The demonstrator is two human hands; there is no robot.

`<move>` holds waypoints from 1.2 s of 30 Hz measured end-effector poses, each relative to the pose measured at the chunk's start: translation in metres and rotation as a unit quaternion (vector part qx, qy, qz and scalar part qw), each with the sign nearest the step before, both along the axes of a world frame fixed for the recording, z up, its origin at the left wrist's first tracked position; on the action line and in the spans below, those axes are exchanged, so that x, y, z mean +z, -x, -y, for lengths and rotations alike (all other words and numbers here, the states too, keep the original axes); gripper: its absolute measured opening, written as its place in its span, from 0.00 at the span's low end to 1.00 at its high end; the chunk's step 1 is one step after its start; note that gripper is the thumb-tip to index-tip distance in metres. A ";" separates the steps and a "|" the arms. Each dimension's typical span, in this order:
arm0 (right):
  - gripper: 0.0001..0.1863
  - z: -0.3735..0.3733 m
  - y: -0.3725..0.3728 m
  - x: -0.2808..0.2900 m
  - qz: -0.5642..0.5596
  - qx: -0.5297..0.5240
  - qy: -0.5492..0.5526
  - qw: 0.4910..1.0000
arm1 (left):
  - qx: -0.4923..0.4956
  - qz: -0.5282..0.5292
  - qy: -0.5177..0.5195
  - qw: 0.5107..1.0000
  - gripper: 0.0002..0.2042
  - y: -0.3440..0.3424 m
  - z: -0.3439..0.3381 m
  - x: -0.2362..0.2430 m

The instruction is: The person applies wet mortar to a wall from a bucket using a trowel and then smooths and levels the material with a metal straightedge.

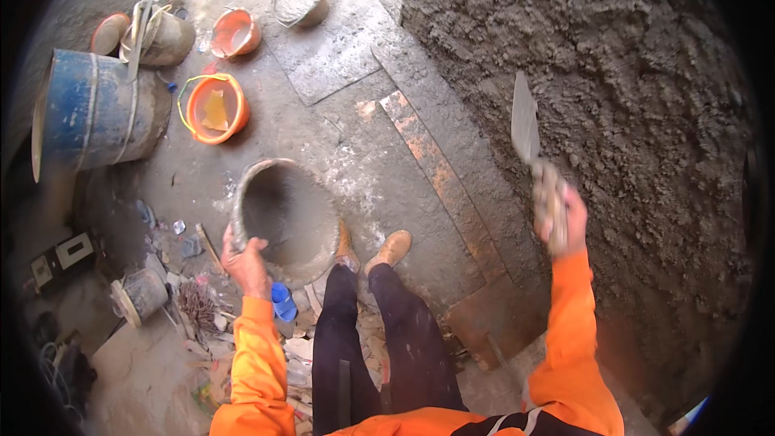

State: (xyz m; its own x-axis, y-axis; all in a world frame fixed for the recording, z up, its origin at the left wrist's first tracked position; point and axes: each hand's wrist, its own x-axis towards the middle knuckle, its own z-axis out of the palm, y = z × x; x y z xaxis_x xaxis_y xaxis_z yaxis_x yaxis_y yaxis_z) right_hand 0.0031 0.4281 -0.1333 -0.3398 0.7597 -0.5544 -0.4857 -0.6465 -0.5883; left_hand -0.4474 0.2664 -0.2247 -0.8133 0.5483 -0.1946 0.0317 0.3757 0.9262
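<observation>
My left hand [246,258] grips the rim of a round, mortar-coated grey tub [291,226], held tilted at my left, with some grey residue inside. In my right hand [565,218] is a trowel [525,117], gripped by its handle with the pale blade pointing away from me, beside a rough wall of wet grey plaster [638,89]. My legs and tan boots [387,250] show below, standing on the mortar-stained floor [347,161].
A blue barrel [97,113], orange buckets [218,133], a grey bucket [299,8], a sheet board [319,56] and a long rusty strip [436,169] lie around the floor. Rubble, a blue slipper [282,300] and a spool [139,295] are at the lower left.
</observation>
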 end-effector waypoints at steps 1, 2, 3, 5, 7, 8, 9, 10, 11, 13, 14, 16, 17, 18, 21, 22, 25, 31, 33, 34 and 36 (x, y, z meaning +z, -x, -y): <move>0.24 0.014 0.007 0.029 0.050 0.051 0.005 0.997 | -0.020 -0.013 -0.011 1.000 0.28 -0.008 -0.008 0.010; 0.24 0.019 0.008 0.043 0.195 0.173 -0.059 0.964 | -0.058 -0.026 -0.001 0.998 0.27 -0.023 -0.026 0.025; 0.23 0.029 0.011 0.047 0.325 0.290 -0.113 0.893 | -0.095 -0.042 0.019 0.994 0.26 -0.038 -0.041 0.037; 0.22 0.042 0.022 0.056 0.495 0.416 -0.257 0.718 | -0.152 -0.091 0.027 0.984 0.24 -0.062 -0.075 0.052; 0.21 0.026 0.048 0.061 0.589 0.413 -0.443 0.536 | -0.245 -0.087 -0.039 0.965 0.24 -0.080 -0.105 0.065; 0.20 0.016 0.071 0.066 0.626 0.413 -0.407 0.522 | -0.280 -0.078 -0.049 0.955 0.24 -0.086 -0.115 0.072; 0.20 0.010 0.080 0.060 0.641 0.410 -0.397 0.513 | -0.317 -0.062 -0.063 0.944 0.24 -0.093 -0.124 0.080; 0.20 0.007 0.087 0.047 0.655 0.407 -0.387 0.505 | -0.333 -0.052 -0.098 0.936 0.23 -0.096 -0.132 0.086; 0.19 0.005 0.091 0.033 0.669 0.406 -0.377 0.496 | -0.346 -0.041 -0.133 0.928 0.23 -0.099 -0.139 0.090; 0.22 0.009 0.092 0.006 0.544 0.446 -0.256 0.663 | -0.367 -0.033 -0.181 0.912 0.23 -0.101 -0.153 0.093; 0.22 0.016 0.093 -0.006 0.449 0.430 -0.159 0.767 | -0.374 -0.035 -0.196 0.906 0.23 -0.101 -0.160 0.091; 0.23 0.023 0.104 -0.004 0.226 0.374 0.018 0.899 | -0.348 -0.009 -0.198 0.916 0.25 -0.100 -0.167 0.093; 0.22 0.030 0.111 -0.004 0.166 0.340 0.029 0.925 | -0.334 0.011 -0.206 0.920 0.20 -0.094 -0.168 0.090; 0.22 0.038 0.117 -0.004 0.105 0.303 0.039 0.946 | -0.319 0.031 -0.214 0.923 0.16 -0.087 -0.171 0.087; 0.21 0.038 0.136 -0.001 0.045 0.258 0.030 0.965 | -0.280 0.069 -0.180 0.940 0.20 -0.079 -0.171 0.073; 0.20 0.033 0.145 0.006 0.062 0.259 0.020 0.964 | -0.260 0.073 -0.152 0.951 0.22 -0.079 -0.167 0.066; 0.21 0.023 0.168 0.014 0.137 0.306 -0.051 0.941 | -0.191 0.059 -0.149 0.968 0.24 -0.064 -0.165 0.037; 0.23 0.010 0.174 -0.014 0.226 0.377 -0.155 0.885 | -0.016 0.138 -0.047 0.989 0.18 0.028 -0.143 -0.027; 0.22 0.010 0.163 -0.061 0.287 0.339 -0.317 0.838 | 0.012 0.154 -0.002 0.988 0.16 0.060 -0.134 -0.041; 0.18 -0.004 0.157 -0.074 0.307 0.353 -0.280 0.838 | 0.023 0.158 0.011 0.987 0.17 0.080 -0.125 -0.054; 0.17 -0.048 0.136 -0.100 0.269 0.376 0.060 0.884 | 0.009 0.144 0.025 0.989 0.18 0.107 -0.114 -0.074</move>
